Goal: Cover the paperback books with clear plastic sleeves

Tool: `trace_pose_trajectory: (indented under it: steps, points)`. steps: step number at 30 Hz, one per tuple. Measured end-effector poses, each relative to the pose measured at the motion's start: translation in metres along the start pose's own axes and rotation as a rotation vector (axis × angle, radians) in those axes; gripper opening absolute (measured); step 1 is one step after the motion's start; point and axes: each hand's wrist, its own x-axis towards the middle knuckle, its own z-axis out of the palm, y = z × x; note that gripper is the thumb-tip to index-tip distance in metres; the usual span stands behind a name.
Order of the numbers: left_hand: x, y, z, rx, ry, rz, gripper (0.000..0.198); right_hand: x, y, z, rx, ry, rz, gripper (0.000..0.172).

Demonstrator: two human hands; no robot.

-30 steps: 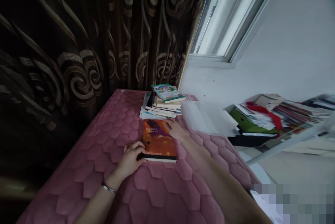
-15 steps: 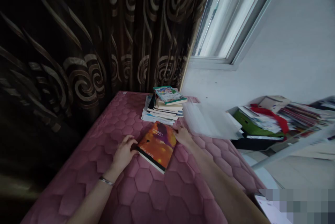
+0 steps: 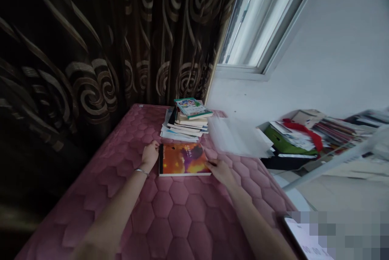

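Observation:
An orange book lies flat on the pink quilted surface, its long side running left to right. My left hand rests at its left end by the dark spine, fingers curled against the edge. At the lower right corner my right hand touches the book's edge with its fingers. A stack of books with a green-covered one on top stands just behind the orange book.
A dark patterned curtain hangs along the left and back. A window and white wall are at the right. A white translucent sheet lies right of the stack. Beyond the edge, books, a green box and papers pile up.
The orange book has been turned from lengthwise, through a slant, to lying crosswise just before the stack. Both hands moved with it, the left further away, the right nearer.

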Motion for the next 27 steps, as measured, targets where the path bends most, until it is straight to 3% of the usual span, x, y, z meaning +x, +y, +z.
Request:
trace_pose_trajectory:
  steps: [3,9,12,14,17,27]
  points:
    - [-0.013,-0.002,-0.008,-0.046,-0.025,0.003,0.019,-0.005,0.003,-0.003,0.157,-0.004,-0.007,0.03]
    - [-0.079,-0.012,-0.017,-0.182,-0.142,0.08,0.028,-0.012,0.004,-0.011,0.253,-0.028,-0.045,0.028]
    - [-0.099,-0.013,-0.013,-0.283,-0.166,0.133,0.055,-0.012,0.004,-0.011,0.223,-0.017,-0.034,0.031]
    - [-0.102,-0.01,-0.01,-0.301,-0.162,0.092,0.07,-0.012,0.005,-0.01,0.196,-0.004,-0.029,0.033]
    - [-0.097,-0.006,-0.007,-0.297,-0.13,0.047,0.076,-0.013,0.005,-0.009,0.186,0.019,-0.028,0.03]
    - [-0.095,-0.013,-0.001,-0.379,-0.071,0.067,0.069,-0.018,-0.001,-0.015,0.081,-0.037,-0.06,0.027]
